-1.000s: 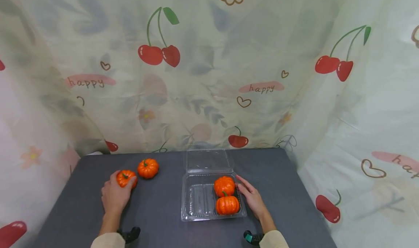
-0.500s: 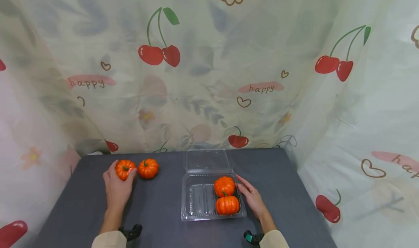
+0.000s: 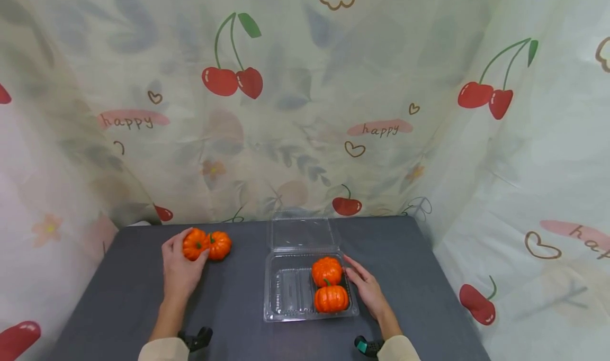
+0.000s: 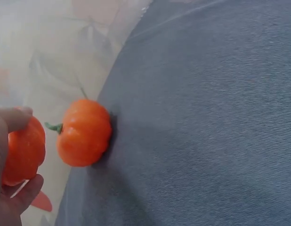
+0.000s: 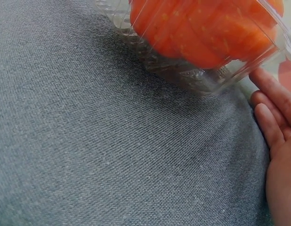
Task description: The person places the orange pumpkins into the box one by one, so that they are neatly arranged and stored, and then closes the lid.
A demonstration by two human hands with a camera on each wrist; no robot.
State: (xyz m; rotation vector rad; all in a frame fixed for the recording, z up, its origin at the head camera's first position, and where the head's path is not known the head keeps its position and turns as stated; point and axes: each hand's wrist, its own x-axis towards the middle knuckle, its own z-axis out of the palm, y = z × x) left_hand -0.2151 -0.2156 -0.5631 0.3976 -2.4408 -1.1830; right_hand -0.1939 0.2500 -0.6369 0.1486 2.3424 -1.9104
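Note:
My left hand (image 3: 182, 265) grips a small orange pumpkin (image 3: 194, 244) between thumb and fingers at the back left of the table. In the left wrist view this held pumpkin (image 4: 26, 153) sits beside a second pumpkin (image 4: 85, 133) with a green stem, which rests on the cloth. From the head, that second pumpkin (image 3: 221, 246) overlaps the held one's right side. My right hand (image 3: 369, 292) lies with fairly straight fingers along the right wall of a clear plastic clamshell box (image 3: 286, 313). Inside its right half are two more pumpkins, a rear one (image 3: 326, 271) and a front one (image 3: 331, 299).
The box's clear lid (image 3: 305, 234) is folded back toward the rear edge. A dark grey cloth covers the table (image 3: 238, 329). Behind and on both sides hangs a curtain (image 3: 295, 112) printed with cherries.
My left hand has carried its pumpkin back, then right, up against the second pumpkin in the head view. The right hand and the box have stayed put.

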